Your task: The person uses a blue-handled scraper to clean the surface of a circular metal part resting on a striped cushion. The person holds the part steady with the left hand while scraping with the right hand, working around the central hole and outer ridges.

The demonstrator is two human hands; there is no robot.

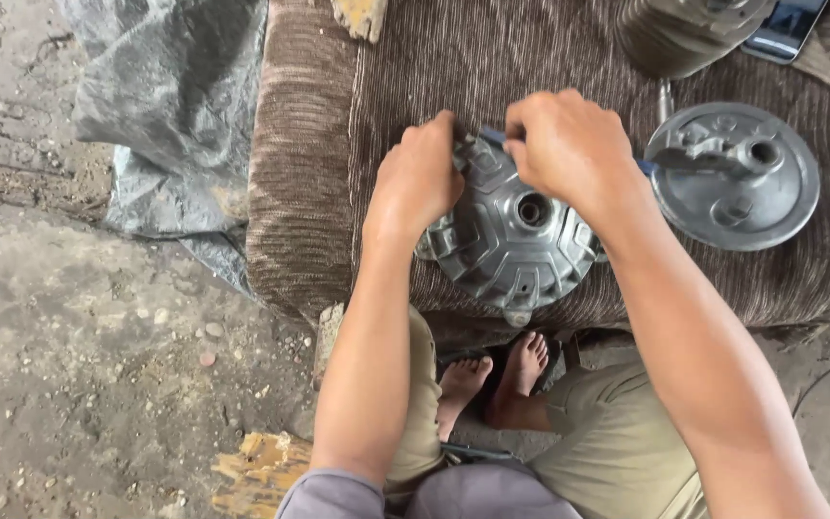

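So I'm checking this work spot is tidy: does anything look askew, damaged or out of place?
Mostly no. The left hand steadies the round metal housing flat on the brown cushion. Only the phone overhangs the cushion's far edge.

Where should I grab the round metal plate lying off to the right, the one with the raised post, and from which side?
Grip the round metal plate by its raised post, coming straight down from above. It lies flat on the brown ribbed cushion, so its thin rim probably leaves little to pinch, while the post stands proud. Approach from the right, since the right hand and forearm sit close on its left.
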